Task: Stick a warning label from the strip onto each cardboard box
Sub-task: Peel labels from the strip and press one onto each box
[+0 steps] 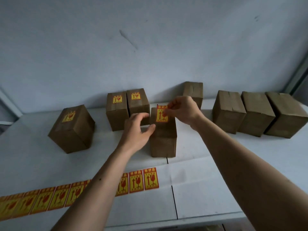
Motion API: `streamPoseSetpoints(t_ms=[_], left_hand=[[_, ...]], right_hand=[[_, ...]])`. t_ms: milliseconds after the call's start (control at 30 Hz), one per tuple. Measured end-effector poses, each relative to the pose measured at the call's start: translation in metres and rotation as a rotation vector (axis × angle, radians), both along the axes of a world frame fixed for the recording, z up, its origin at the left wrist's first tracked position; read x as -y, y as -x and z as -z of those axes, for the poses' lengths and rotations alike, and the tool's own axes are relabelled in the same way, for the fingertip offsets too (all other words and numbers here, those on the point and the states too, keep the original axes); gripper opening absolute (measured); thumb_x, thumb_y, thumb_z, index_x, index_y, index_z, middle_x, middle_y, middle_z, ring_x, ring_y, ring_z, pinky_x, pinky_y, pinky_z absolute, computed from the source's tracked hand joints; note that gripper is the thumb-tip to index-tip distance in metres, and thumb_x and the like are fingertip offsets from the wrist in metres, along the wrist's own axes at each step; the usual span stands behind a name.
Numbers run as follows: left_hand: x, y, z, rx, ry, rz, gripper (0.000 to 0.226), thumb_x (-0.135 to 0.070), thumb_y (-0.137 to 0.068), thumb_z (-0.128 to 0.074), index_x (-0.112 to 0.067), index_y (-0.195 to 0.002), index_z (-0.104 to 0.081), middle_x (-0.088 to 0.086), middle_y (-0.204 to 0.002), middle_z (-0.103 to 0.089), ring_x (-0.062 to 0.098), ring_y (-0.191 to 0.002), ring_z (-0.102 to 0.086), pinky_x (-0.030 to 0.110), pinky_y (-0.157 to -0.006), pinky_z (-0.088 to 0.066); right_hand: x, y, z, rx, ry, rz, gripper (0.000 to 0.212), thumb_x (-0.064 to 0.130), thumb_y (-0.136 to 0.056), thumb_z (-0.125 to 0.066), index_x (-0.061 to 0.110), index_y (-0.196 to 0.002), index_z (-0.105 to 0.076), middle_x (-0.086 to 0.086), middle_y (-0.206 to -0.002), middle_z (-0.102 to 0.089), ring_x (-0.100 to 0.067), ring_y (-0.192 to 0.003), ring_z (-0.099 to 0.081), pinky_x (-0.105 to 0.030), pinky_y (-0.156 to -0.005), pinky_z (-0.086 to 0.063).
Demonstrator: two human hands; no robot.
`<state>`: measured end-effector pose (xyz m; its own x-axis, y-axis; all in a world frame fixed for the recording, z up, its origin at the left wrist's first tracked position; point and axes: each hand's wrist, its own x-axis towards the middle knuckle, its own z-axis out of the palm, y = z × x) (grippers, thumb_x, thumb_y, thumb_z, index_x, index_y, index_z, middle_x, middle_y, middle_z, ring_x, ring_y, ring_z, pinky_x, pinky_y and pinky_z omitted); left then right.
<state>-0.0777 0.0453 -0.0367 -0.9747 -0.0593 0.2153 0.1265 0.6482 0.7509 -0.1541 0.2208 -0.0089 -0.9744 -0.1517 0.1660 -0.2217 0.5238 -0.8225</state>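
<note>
- While I look down from the head view, my right hand [180, 109] hovers over the far end of the centre box [164, 137], its fingertips pinching the upper right corner of a warning label [160, 116] that lies on the box's top face.
- My left hand [139, 129] sits at the left side of that same box, fingers loosely spread and relaxed, the thumb touching the box's top left edge; it grips nothing.
- That box stands upright on the white tabletop [216, 164], about midway between the labelled boxes on my left and the plain ones on my right.
- To the left, one labelled box [71, 129] stands apart and turned at an angle, with a yellow-and-red label on top.
- Behind my left hand, two more labelled boxes [127, 109] stand side by side, touching, near the wall [150, 39].
- To the right, three plain boxes [260, 112] stand in a row, pressed together, with no labels showing.
- One further plain box [193, 90] stands against the wall behind my right hand.
- Near me, the strip of labels [50, 197] lies flat along the tabletop from the left edge, passing under my left forearm and ending just right of it.
</note>
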Motion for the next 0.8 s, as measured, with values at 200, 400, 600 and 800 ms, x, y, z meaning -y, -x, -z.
streamPoseSetpoints(t_ms=[200,400,600,800], left_hand=[[0.000,0.016,0.006,0.056,0.019,0.106,0.049,-0.023,-0.089,-0.064,-0.016,-0.136,-0.050,0.000,-0.140,-0.047,0.019,-0.134,-0.039,0.039,-0.109,-0.039],[-0.001,0.016,0.008,0.054,-0.001,0.097,0.049,-0.022,-0.089,-0.065,-0.016,-0.135,-0.050,0.000,-0.140,-0.047,0.016,-0.133,-0.039,0.032,-0.107,-0.035],[-0.007,0.020,0.007,0.061,-0.103,0.004,0.043,-0.024,-0.087,-0.068,-0.018,-0.127,-0.055,-0.004,-0.131,-0.052,0.011,-0.123,-0.046,0.028,-0.097,-0.039],[-0.020,0.030,0.013,-0.102,-0.107,-0.143,0.031,-0.023,-0.079,-0.077,-0.014,-0.106,-0.064,0.002,-0.112,-0.065,0.014,-0.102,-0.061,0.017,-0.077,-0.046]], right_hand=[[-0.002,0.017,0.006,0.056,-0.040,0.002,0.019,0.020,-0.074,-0.082,0.015,-0.088,-0.069,-0.002,-0.091,-0.071,-0.013,-0.085,-0.067,-0.023,-0.068,-0.055],[-0.002,0.018,0.007,0.073,-0.063,-0.048,0.017,0.020,-0.074,-0.081,0.018,-0.085,-0.069,-0.002,-0.092,-0.071,-0.015,-0.087,-0.068,-0.030,-0.076,-0.059],[0.003,0.013,0.006,0.001,-0.145,-0.048,0.020,0.020,-0.077,-0.079,0.014,-0.092,-0.069,-0.005,-0.099,-0.070,-0.017,-0.091,-0.067,-0.033,-0.079,-0.059],[0.002,0.004,0.016,-0.105,-0.172,0.007,0.029,0.019,-0.075,-0.080,0.014,-0.100,-0.066,-0.001,-0.098,-0.068,-0.012,-0.088,-0.065,-0.019,-0.070,-0.055]])
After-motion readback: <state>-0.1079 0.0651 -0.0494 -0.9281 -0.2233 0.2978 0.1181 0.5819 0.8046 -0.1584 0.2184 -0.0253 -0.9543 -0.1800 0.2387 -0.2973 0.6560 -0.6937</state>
